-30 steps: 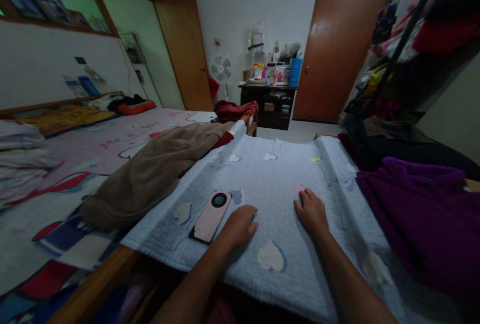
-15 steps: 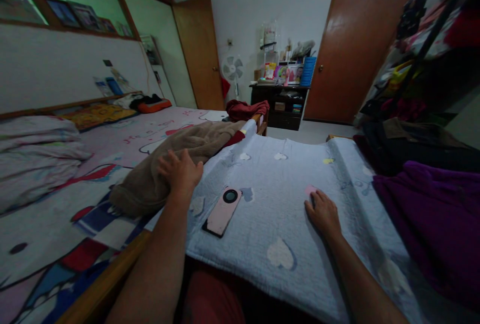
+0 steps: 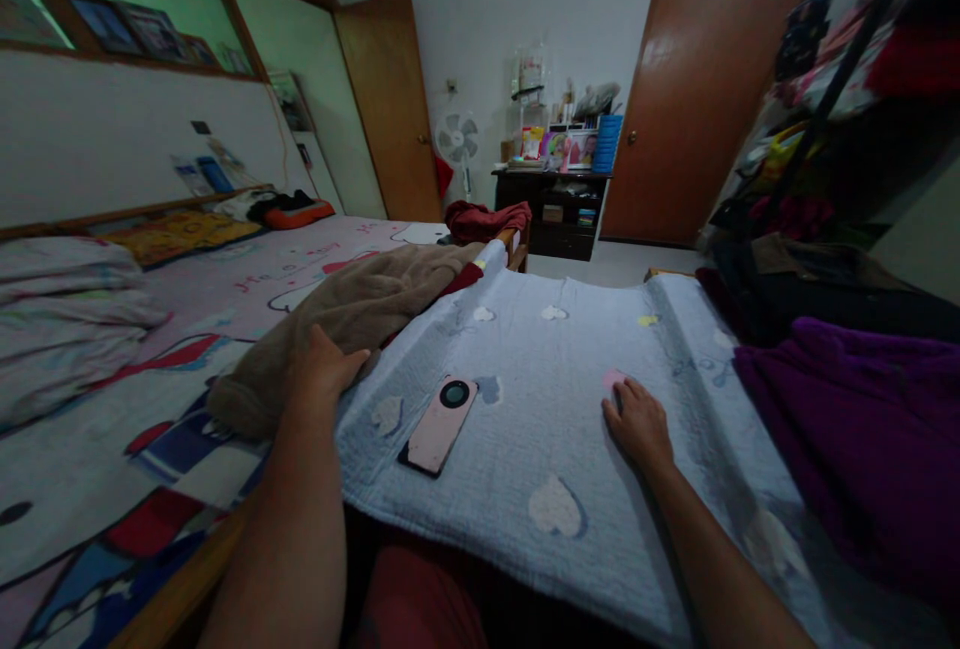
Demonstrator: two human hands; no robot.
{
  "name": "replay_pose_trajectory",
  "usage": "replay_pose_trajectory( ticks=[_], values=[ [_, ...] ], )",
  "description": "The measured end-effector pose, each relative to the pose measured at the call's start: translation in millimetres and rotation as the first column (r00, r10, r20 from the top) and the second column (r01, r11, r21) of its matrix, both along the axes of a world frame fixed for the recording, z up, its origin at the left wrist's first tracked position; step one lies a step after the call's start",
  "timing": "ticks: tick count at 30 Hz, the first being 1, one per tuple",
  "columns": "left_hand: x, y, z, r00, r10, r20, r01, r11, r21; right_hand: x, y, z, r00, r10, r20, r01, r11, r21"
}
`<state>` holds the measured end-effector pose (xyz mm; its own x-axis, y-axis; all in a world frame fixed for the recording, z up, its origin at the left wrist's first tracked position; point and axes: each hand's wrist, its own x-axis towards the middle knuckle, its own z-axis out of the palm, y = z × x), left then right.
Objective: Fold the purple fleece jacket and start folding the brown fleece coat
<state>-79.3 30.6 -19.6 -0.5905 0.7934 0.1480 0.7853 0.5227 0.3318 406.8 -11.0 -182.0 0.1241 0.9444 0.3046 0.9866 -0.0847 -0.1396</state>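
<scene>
A light blue cloth with heart prints is spread in front of me. My right hand rests on it at the right, fingers slightly bent and apart, beside a pink print, holding nothing. At the left, my left hand touches the brown blanket by the cloth's left edge. Its thumb points right, and its other fingers are mostly hidden. A pink phone with a round black camera ring lies on the cloth between my hands.
On the left is a bed with a printed sheet. Purple fabric lies at the right, below dark clothes. A red cloth hangs over the wooden bed end. A dark cabinet and a fan stand at the back.
My left hand has moved left and down onto the blanket's edge, and its fingers no longer show spread. The cloth's left edge is shifted outward. My right hand stays on the cloth.
</scene>
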Motion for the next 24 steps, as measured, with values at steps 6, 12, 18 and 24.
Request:
replay_pose_trajectory(
  ticks=[6,12,18,24],
  values=[
    [19,-2,15.0,0.996,-0.063,-0.055,0.072,0.983,0.172,0,0,-0.3,1.000,0.017,0.000,-0.017,1.000,0.018],
    [78,-2,53.0,0.965,-0.181,-0.189,0.245,0.879,0.409,-1,0,1.4,1.000,0.008,-0.004,-0.008,1.000,0.021],
    [150,1,58.6,0.841,-0.482,-0.245,0.539,0.714,0.446,-2,0,0.9,1.000,-0.010,0.007,0.010,1.000,0.001],
    [224,-11,12.3,0.706,-0.685,-0.180,0.708,0.673,0.216,-1,1,-1.1,1.000,-0.021,-0.006,0.021,1.000,0.002]
  ],
)
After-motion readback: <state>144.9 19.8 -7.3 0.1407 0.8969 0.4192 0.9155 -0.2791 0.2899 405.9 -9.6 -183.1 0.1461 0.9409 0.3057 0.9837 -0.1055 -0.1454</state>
